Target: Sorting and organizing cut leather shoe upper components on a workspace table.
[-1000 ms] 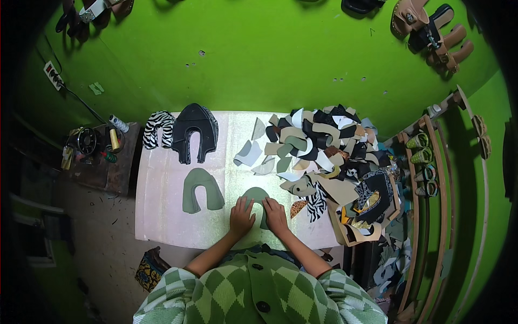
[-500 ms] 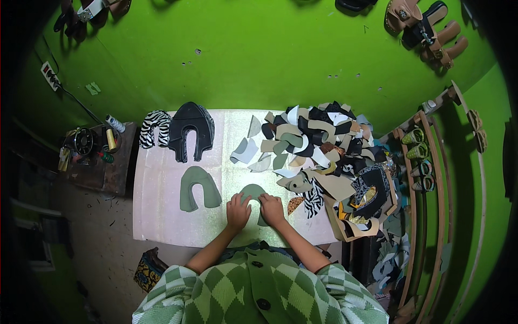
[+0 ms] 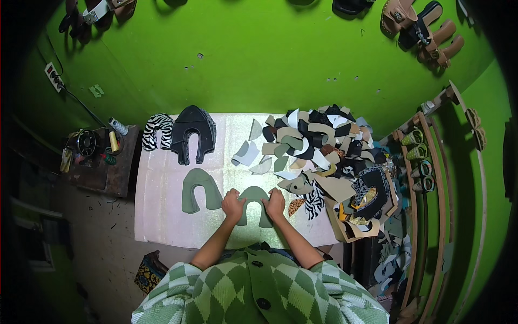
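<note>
A flat green U-shaped piece of sheet material (image 3: 256,191) lies at the near middle of the table, its curve pointing away from me and its legs toward me. My left hand (image 3: 233,204) is closed on its left side, fingers curled. On the opposite side my right hand (image 3: 274,204) grips it in the same way. Just left of it is a stack of similar green U-shaped pieces (image 3: 197,179). Behind that stack stand black U-shaped pieces (image 3: 192,120) and zebra-print U-shaped pieces (image 3: 157,127).
A heap of offcuts (image 3: 307,135) covers the table's far right, with zebra-print scraps (image 3: 313,202) nearer me. A small side table (image 3: 110,178) with thread spools stands at the left. Along the right wall, a wooden rack (image 3: 436,178) holds sandals (image 3: 415,144).
Both hands have drawn apart from the top of the green U-shaped piece to its sides. More of its curve and legs now shows. The view has shifted slightly.
</note>
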### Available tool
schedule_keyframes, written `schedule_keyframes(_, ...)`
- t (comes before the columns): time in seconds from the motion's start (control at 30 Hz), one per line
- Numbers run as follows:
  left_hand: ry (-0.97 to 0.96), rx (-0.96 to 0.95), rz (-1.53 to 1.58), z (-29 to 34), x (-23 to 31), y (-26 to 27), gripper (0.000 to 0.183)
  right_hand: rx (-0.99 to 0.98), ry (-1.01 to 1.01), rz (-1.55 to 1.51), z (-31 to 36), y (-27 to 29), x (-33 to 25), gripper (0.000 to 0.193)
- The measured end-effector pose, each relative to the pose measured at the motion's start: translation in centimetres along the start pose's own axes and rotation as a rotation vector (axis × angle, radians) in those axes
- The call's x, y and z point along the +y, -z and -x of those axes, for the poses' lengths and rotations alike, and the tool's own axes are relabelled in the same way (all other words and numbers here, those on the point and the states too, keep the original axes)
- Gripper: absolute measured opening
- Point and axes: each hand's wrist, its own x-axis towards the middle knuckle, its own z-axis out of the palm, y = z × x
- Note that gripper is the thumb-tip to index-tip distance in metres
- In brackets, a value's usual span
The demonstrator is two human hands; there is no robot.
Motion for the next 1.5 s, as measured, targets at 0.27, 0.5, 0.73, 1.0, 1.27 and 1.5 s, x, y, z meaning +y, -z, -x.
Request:
schedule_keyframes(0.27,0.091,-0.080,0.078,-0.7,-0.2,-0.9,0.023,-0.149,-0.202,0.022,-1.4,-1.0,2.1,0.039)
schedule_keyframes(0.5,0.055,-0.087,0.232,-0.7,-2.1,-0.7,0.014,-0.234,-0.304,-0.147,-0.4,-0.5,2.4,0.015)
schedule_keyframes(0.73,-0.065,0.001,0.365,-0.6,-2.6,0.3,0.011,-0.270,-0.217,-0.605,-0.4,-1.4,4.8,0.017)
schedule_keyframes(1.0,0.245,-0.247,0.799,-2.6,-6.7,10.7,0.017,-0.678,-0.416,-0.861,-2.8,-0.2,-5.8,0.019)
schedule_keyframes(1.27,0.258,-0.175,0.736,-8.0,-14.3,15.3,0.019,-0.677,-0.375,-0.908,-3.1,-8.3,-13.5,0.021)
schedule_keyframes(1.5,0.094,-0.048,0.414,-9.7,-16.6,13.3,0.017,-0.183,-0.166,-0.496,-2.1,-11.9,-14.8,0.017)
